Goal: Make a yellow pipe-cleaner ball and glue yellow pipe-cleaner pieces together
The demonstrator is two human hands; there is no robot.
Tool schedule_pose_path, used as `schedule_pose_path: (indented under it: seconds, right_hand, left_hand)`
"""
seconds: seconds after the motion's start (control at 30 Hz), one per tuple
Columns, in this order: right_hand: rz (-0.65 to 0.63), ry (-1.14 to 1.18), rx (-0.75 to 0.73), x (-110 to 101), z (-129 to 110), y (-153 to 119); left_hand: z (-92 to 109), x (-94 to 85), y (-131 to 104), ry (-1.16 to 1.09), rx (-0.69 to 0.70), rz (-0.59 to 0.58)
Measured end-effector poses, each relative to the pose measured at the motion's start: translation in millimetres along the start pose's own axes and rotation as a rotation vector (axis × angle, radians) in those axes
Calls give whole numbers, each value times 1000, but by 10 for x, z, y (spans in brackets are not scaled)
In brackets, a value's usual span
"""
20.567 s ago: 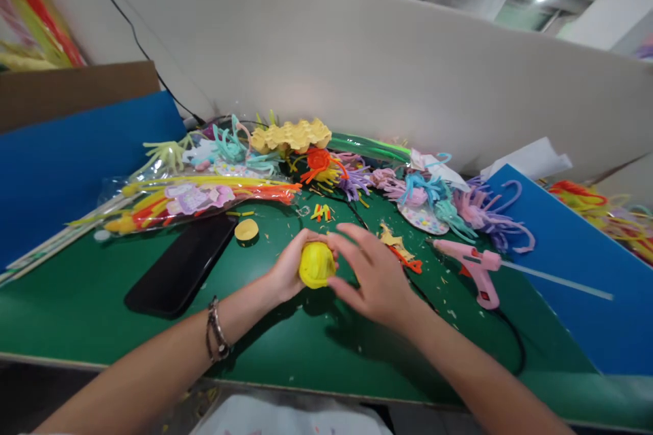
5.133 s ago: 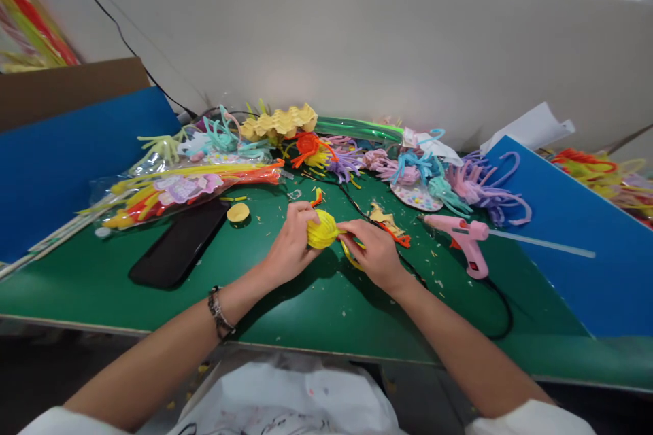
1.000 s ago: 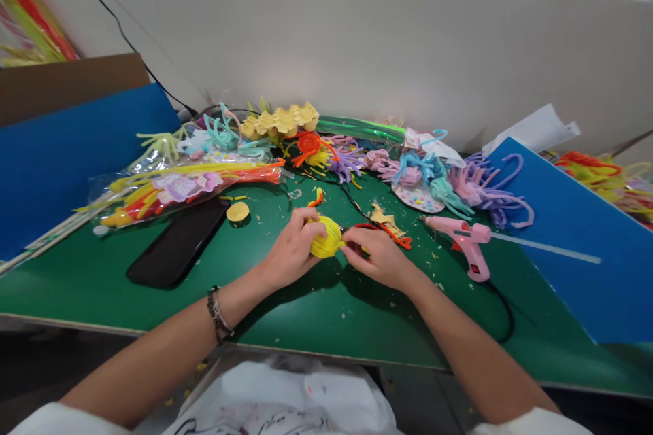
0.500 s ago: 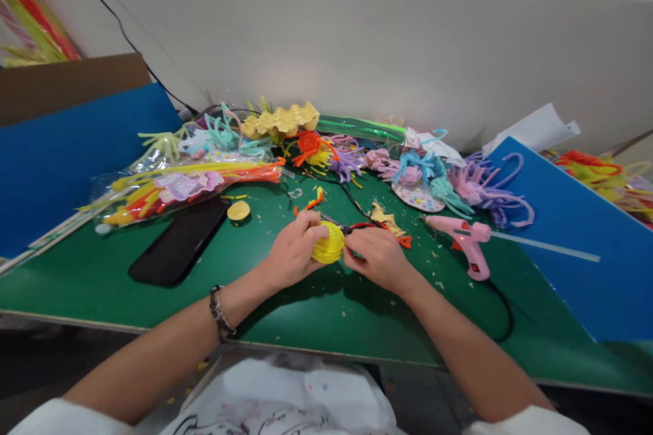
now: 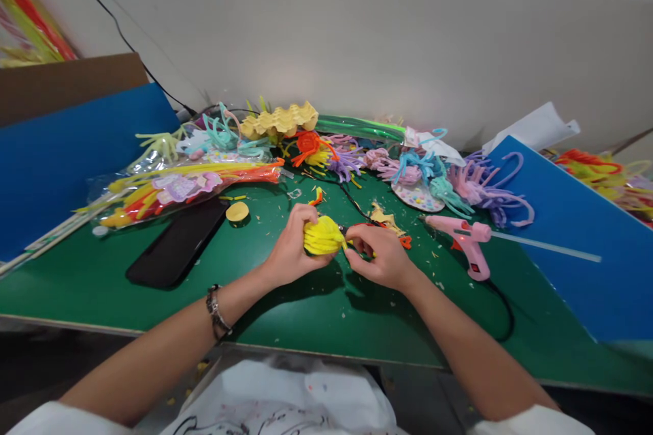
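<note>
A rounded yellow bundle of fuzzy stems [image 5: 322,236] is held above the green table [image 5: 326,312]. My left hand [image 5: 292,248] wraps round its left side, fingers curled. On the bundle's right side, my right hand [image 5: 377,255] pinches a yellow stem end between thumb and fingers. Behind the hands lie orange and yellow stem scraps [image 5: 317,196] and a dark-and-red tool, partly hidden by the right hand. A torn beige piece [image 5: 386,219] lies just beyond that hand.
A pink glue gun [image 5: 464,238] lies at the right beside a blue panel [image 5: 586,251]. At the left are a black phone [image 5: 178,245], a small round yellow lid [image 5: 237,213] and bagged stems [image 5: 188,183]. Colourful stem pieces and a yellow egg tray [image 5: 280,120] line the back.
The yellow bundle has turned and shifted slightly left, showing more of its side. My left hand's grip has moved round it, and the right fingers have opened slightly around the stem end.
</note>
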State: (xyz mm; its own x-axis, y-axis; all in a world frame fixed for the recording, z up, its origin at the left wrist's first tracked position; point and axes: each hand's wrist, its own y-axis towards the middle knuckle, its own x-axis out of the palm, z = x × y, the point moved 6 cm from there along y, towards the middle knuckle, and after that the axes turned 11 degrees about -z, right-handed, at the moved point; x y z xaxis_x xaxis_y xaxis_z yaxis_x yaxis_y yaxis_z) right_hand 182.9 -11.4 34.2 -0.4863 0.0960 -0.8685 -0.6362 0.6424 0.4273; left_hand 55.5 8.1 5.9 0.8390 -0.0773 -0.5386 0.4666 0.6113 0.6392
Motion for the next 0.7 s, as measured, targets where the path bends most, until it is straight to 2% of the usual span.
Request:
schedule_pose_path:
  seconds: [0.2, 0.33, 0.47, 0.6, 0.7]
  right_hand:
    - [42, -148, -110, -6, -102, 2]
    - [12, -213, -146, 35, -117, -1]
    - [-58, -208, -169, 76, -116, 8]
    - [-81, -127, -182, 83, -123, 23]
    - [-132, -44, -131, 107, -88, 35]
  left_hand:
    - [60, 19, -9, 33, 44, -58]
    - [52, 42, -11, 73, 7, -108]
    - [4, 120, -15, 16, -108, -252]
    - [-29, 229, -35, -200, -258, -466]
    - [-23, 245, -32, -301, -302, -521]
